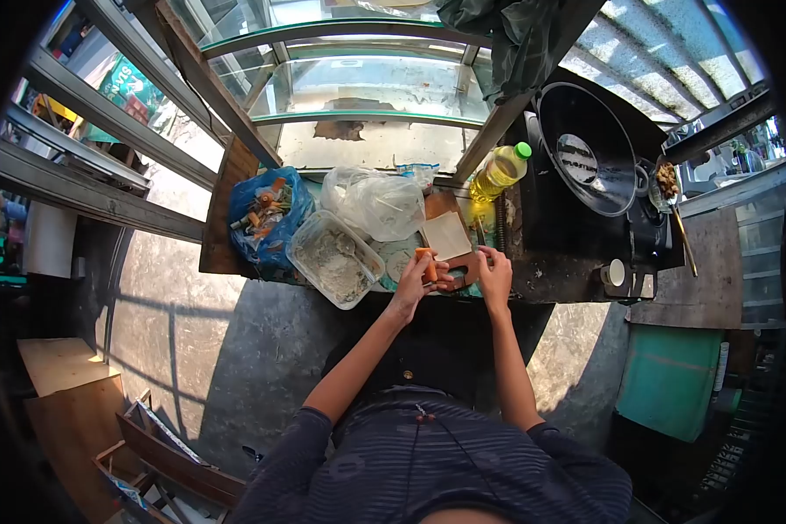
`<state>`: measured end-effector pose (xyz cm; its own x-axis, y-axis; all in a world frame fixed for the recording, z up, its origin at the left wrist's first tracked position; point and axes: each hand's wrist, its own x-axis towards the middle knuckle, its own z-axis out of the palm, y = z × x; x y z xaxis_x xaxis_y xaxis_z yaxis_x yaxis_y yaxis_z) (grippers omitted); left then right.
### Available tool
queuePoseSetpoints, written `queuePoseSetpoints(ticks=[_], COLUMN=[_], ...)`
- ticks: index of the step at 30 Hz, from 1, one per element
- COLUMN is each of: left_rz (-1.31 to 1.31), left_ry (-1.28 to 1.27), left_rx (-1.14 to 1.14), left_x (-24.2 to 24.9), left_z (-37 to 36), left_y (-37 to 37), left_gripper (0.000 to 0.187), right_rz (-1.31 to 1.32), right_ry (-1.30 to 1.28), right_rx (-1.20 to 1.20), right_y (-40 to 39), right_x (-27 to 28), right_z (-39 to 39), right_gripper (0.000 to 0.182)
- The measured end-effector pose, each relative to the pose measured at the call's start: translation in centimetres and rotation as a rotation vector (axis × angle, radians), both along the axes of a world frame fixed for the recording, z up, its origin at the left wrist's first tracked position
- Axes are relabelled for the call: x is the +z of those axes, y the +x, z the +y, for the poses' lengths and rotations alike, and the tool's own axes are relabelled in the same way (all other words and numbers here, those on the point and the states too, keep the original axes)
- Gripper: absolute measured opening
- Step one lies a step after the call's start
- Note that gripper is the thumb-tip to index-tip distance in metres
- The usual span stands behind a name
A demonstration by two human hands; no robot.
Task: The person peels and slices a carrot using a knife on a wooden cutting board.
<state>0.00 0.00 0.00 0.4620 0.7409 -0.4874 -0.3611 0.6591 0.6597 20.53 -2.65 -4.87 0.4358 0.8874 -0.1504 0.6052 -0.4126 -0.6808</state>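
Note:
My left hand (422, 278) is closed around an orange piece of carrot (427, 264), held above the front edge of the worktop. Close by on the right, my right hand (496, 278) has its fingers closed on what looks like a knife (480, 230), its narrow dark blade pointing away from me. Beyond both hands, a stack of pale square sheets (446, 236) lies on a brown wooden board (439, 206). Left of my left hand stands a clear plastic tub (302, 249) of whitish flour-like powder, with a spoon (349, 251) in it.
A blue bag (299, 229) holds vegetable scraps. White plastic bags (375, 203) lie behind the tub. An oil bottle (499, 172) with a green cap stands near a large wok (588, 148). A cup (614, 272) sits at the right edge. Glass shelving (367, 116) rises behind.

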Motion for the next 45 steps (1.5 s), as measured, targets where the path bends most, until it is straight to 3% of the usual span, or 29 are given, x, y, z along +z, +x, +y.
queuePoseSetpoints(ticks=[1, 3, 4, 7, 9, 13, 14, 17, 18, 21, 27, 30, 34, 38, 41, 42, 45], left_rz=[-0.034, -0.142, -0.166, -0.200, -0.242, -0.087, -0.084, -0.114, -0.146, -0.214, -0.264, -0.179, -0.165, -0.200, -0.113, -0.154, -0.192], left_ry=[-0.002, 0.038, 0.049, 0.107, 0.174, 0.262, 0.246, 0.213, 0.206, 0.182, 0.110, 0.136, 0.150, 0.088, -0.006, 0.040, 0.099], left_rx=[0.037, 0.106, 0.132, 0.228, 0.281, 0.475, 0.522, 0.637, 0.656, 0.716, 0.754, 0.698, 0.651, 0.594, 0.672, 0.646, 0.623], left_x=[0.7, 1.1, 1.5, 3.5, 4.3, 7.1, 7.1, 7.2, 7.0, 6.9, 8.2, 8.7, 9.7, 10.8, 12.3, 11.9, 11.3], left_z=[-0.2, 0.2, -0.1, -0.9, -1.6, -3.0, -3.4, -4.3, -4.7, -5.5, -7.2, -8.3, -10.3, -11.3, -11.0, -10.8, -9.5], left_y=[-0.8, 1.0, 0.3, -0.6, -1.2, -1.6, -1.8, -2.7, -3.3, -4.9, -10.2, -14.2, -19.8, -24.8, -27.1, -27.9, -29.5], left_gripper=[0.043, 0.041, 0.041, 0.044, 0.044, 0.040, 0.038, 0.034, 0.033, 0.030, 0.027, 0.039, 0.038, 0.032, 0.034, 0.035, 0.036], right_rz=[-0.268, -0.435, -0.492, -0.561, -0.377, -0.020, 0.128, 0.708, 0.768, 0.871, 0.900, 0.937, 0.877, 0.770, 0.643, 0.488, 0.365], right_ry=[-0.042, -0.156, -0.223, -0.105, -0.064, -0.113, 0.004, 0.007, 0.091, 0.021, -0.001, 0.056, -0.014, 0.036, 0.138, 0.153, 0.240], right_rx=[0.018, 0.157, 0.232, 0.316, 0.229, 0.133, 0.111, -0.020, -0.062, 0.038, 0.214, 0.306, 0.590, 0.790, 0.935, 0.968, 0.978], right_y=[0.6, 4.9, 4.8, 4.5, 5.0, 6.1, 6.6, 5.3, 4.0, 3.2, -3.3, -9.6, -18.4, -26.0, -29.8, -30.7, -33.0], right_x=[-1.1, -2.7, -3.6, -4.0, -4.6, -4.4, -5.8, -0.6, 1.2, 4.3, 9.6, 11.7, 16.6, 18.0, 18.0, 18.9, 19.8], right_z=[-0.3, 0.2, -0.2, -0.9, -0.6, -0.1, -0.3, -1.3, -1.6, -2.9, -4.6, -5.5, -6.4, -6.9, -7.4, -7.4, -7.4], right_gripper=[0.039, 0.041, 0.042, 0.044, 0.042, 0.043, 0.036, 0.031, 0.029, 0.034, 0.039, 0.040, 0.043, 0.042, 0.044, 0.047, 0.047])
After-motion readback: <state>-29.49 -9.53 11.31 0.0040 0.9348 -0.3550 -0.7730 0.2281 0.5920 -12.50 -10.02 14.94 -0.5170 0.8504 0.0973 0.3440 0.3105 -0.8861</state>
